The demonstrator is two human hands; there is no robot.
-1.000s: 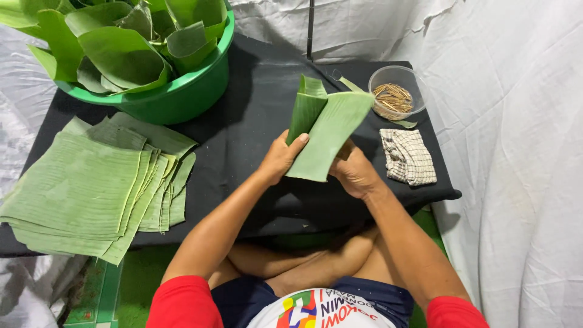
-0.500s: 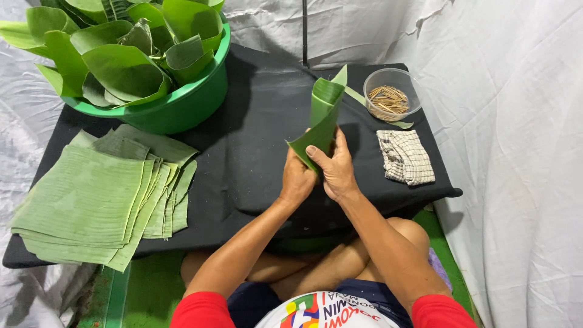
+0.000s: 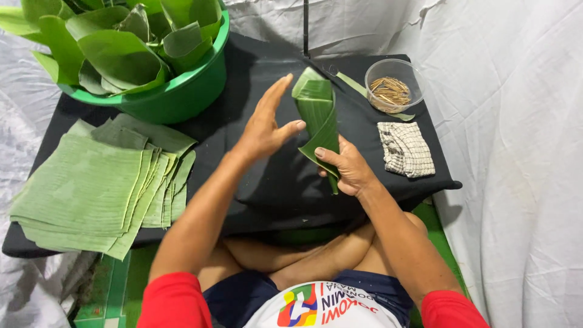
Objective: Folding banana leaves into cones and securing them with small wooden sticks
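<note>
Right hand [image 3: 346, 170]: grips folded banana-leaf cone [image 3: 319, 118], frame centre.
Left hand [image 3: 267, 124]: spread wide, just beside cone.
Bench [image 3: 273, 188]: black-covered.

You have open black table [image 3: 267, 200] between your hands, running from the near edge to the far edge. On the left, the stack of flat leaves [image 3: 91, 188] fills the near corner and the green basin [image 3: 176, 100] blocks the far corner. On the right, the clear bowl of sticks [image 3: 392, 88] and checked cloth [image 3: 405, 149] crowd the edge.
</note>
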